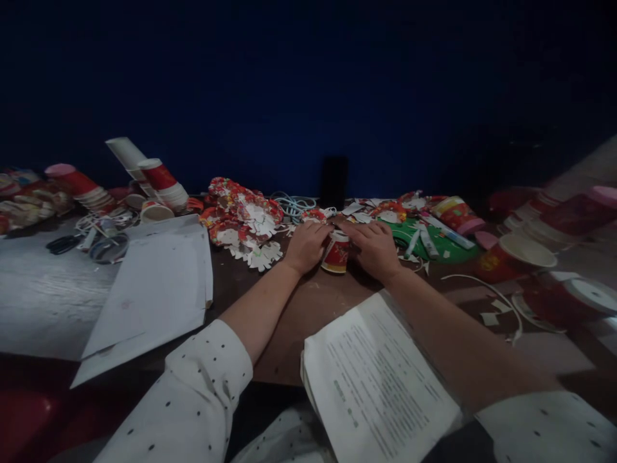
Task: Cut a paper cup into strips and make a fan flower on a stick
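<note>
A small red-and-white paper cup (336, 254) stands on the brown tabletop, its narrower end up. My left hand (309, 246) is against the cup's left side, fingers bent and closed near its top. From the right, my right hand (375, 249) is closed at the cup's other side. The fingertips of both hands come together at and behind the cup's upper end, where the cup partly hides them. Behind the left hand lies a heap of red and white cut paper pieces (250, 218). By the right hand is a green mat (448, 247) with tubes (428, 242) on it.
Stacked paper cups (164, 183) lean at the left, with more cups (520, 254) at the right. A white board or folder (149, 276) lies left of my arm. An open printed booklet (376, 373) rests at the table's front edge. Coiled pale cord (294, 204) lies behind.
</note>
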A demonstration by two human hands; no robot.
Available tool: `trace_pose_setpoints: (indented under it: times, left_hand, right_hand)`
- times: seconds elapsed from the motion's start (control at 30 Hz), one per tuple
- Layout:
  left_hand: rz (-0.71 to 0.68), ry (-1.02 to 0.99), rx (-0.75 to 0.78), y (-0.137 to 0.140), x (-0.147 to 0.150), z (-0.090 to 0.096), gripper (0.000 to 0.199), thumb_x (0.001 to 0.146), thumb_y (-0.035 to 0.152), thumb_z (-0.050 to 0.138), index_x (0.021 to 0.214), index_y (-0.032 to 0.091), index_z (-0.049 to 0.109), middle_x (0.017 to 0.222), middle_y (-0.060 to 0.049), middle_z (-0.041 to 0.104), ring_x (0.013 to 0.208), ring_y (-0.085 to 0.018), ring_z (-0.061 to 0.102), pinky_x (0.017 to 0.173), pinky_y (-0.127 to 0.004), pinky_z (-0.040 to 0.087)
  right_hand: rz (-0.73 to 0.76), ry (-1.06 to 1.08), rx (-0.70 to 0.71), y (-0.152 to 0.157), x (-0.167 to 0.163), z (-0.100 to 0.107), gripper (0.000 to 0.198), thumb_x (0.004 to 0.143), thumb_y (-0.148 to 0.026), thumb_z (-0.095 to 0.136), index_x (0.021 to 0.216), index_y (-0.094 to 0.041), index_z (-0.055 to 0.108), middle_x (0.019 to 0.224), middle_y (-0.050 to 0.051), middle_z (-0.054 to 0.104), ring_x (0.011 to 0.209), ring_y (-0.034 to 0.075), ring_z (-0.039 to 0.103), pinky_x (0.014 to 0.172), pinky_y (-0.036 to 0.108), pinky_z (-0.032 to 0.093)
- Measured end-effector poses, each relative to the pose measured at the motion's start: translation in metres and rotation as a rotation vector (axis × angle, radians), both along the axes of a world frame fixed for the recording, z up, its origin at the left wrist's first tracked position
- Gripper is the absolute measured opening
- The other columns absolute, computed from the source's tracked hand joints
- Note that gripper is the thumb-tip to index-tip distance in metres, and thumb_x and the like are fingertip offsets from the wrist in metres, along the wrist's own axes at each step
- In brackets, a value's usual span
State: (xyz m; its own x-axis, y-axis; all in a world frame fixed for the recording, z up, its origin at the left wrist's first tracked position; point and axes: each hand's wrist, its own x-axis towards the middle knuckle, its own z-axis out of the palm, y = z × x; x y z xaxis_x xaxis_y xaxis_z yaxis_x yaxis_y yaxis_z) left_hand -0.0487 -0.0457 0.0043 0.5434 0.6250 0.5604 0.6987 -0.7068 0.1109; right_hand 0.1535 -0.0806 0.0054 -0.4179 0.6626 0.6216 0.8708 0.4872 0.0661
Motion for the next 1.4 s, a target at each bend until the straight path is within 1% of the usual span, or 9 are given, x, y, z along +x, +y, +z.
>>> trace_pose_setpoints:
  times: [0.2, 0.37, 0.47, 0.6, 0.73, 0.9, 1.07, 1.23, 1.4]
  left_hand:
    - [0.106, -0.208, -0.241, 0.000, 0.006, -0.004, 0.045, 0.080, 0.022, 0.056, 0.124, 0.014, 0.056, 0.110, -0.011, 0.067, 0.101, -0.024, 0.060, 0.091, -0.035, 0.045]
    - [0.123, -0.207, -0.329, 0.003, 0.010, -0.005, 0.025, 0.078, 0.020, 0.056, 0.098, 0.019, 0.070, 0.095, -0.008, 0.068, 0.093, -0.022, 0.060, 0.083, -0.032, 0.048]
    - [0.097, -0.205, -0.306, 0.003, 0.010, -0.005, 0.020, 0.078, 0.021, 0.056, 0.090, 0.019, 0.071, 0.090, -0.007, 0.066, 0.090, -0.021, 0.058, 0.081, -0.032, 0.047]
    - [0.077, -0.200, -0.251, 0.001, 0.009, -0.004, 0.022, 0.078, 0.022, 0.057, 0.096, 0.019, 0.070, 0.092, -0.008, 0.065, 0.091, -0.022, 0.057, 0.081, -0.033, 0.046]
    - [0.093, -0.140, -0.213, -0.003, 0.009, -0.001, 0.022, 0.079, 0.020, 0.054, 0.094, 0.018, 0.069, 0.092, -0.009, 0.065, 0.092, -0.024, 0.057, 0.080, -0.035, 0.044]
    - [0.101, -0.038, -0.144, -0.008, 0.007, 0.004, 0.019, 0.079, 0.019, 0.052, 0.091, 0.018, 0.067, 0.094, -0.010, 0.064, 0.096, -0.026, 0.055, 0.081, -0.037, 0.041]
    - [0.108, 0.048, -0.048, -0.009, 0.001, 0.006, 0.026, 0.086, 0.021, 0.047, 0.104, 0.019, 0.066, 0.102, -0.011, 0.065, 0.102, -0.028, 0.051, 0.085, -0.041, 0.037]
    - [0.133, 0.096, -0.020, -0.009, 0.000, 0.002, 0.032, 0.089, 0.021, 0.042, 0.111, 0.019, 0.065, 0.103, -0.012, 0.066, 0.103, -0.029, 0.052, 0.087, -0.043, 0.036]
    - [0.105, 0.055, 0.007, -0.015, 0.003, 0.004, 0.056, 0.087, 0.017, 0.043, 0.142, 0.010, 0.038, 0.118, -0.017, 0.062, 0.111, -0.028, 0.051, 0.095, -0.043, 0.036]
  right_hand:
    - [0.012, 0.072, -0.026, 0.005, 0.001, -0.007, 0.037, 0.082, -0.016, 0.053, 0.116, -0.022, 0.066, 0.108, 0.007, 0.069, 0.101, 0.023, 0.057, 0.089, 0.035, 0.035]
    - [0.003, 0.182, -0.073, 0.005, -0.002, -0.008, 0.043, 0.084, -0.024, 0.055, 0.126, -0.018, 0.059, 0.116, 0.011, 0.066, 0.103, 0.024, 0.057, 0.089, 0.037, 0.040]
    - [-0.048, 0.210, -0.132, 0.005, -0.002, -0.009, 0.049, 0.079, -0.026, 0.059, 0.127, -0.018, 0.058, 0.118, 0.012, 0.066, 0.105, 0.027, 0.058, 0.089, 0.039, 0.041]
    - [-0.005, 0.228, -0.195, 0.007, 0.001, -0.010, 0.043, 0.075, -0.019, 0.057, 0.117, -0.021, 0.065, 0.108, 0.007, 0.070, 0.100, 0.026, 0.060, 0.087, 0.039, 0.042]
    - [0.029, 0.245, -0.189, 0.008, 0.001, -0.010, 0.035, 0.073, -0.018, 0.055, 0.104, -0.020, 0.070, 0.096, 0.006, 0.073, 0.090, 0.024, 0.061, 0.082, 0.036, 0.042]
    - [0.005, 0.236, -0.148, 0.006, -0.002, -0.008, 0.025, 0.072, -0.018, 0.055, 0.090, -0.020, 0.072, 0.087, 0.005, 0.072, 0.083, 0.023, 0.061, 0.078, 0.035, 0.039]
    - [-0.049, 0.162, -0.060, 0.001, -0.004, -0.003, 0.024, 0.077, -0.023, 0.056, 0.095, -0.020, 0.071, 0.092, 0.006, 0.073, 0.089, 0.024, 0.059, 0.088, 0.038, 0.034]
    - [-0.108, 0.060, -0.046, -0.001, -0.006, 0.003, 0.021, 0.081, -0.022, 0.056, 0.096, -0.022, 0.071, 0.094, 0.006, 0.073, 0.089, 0.024, 0.058, 0.091, 0.040, 0.030]
    - [-0.157, -0.007, -0.001, 0.000, -0.008, 0.001, 0.016, 0.084, -0.020, 0.054, 0.089, -0.023, 0.069, 0.088, 0.004, 0.073, 0.086, 0.023, 0.056, 0.092, 0.041, 0.029]
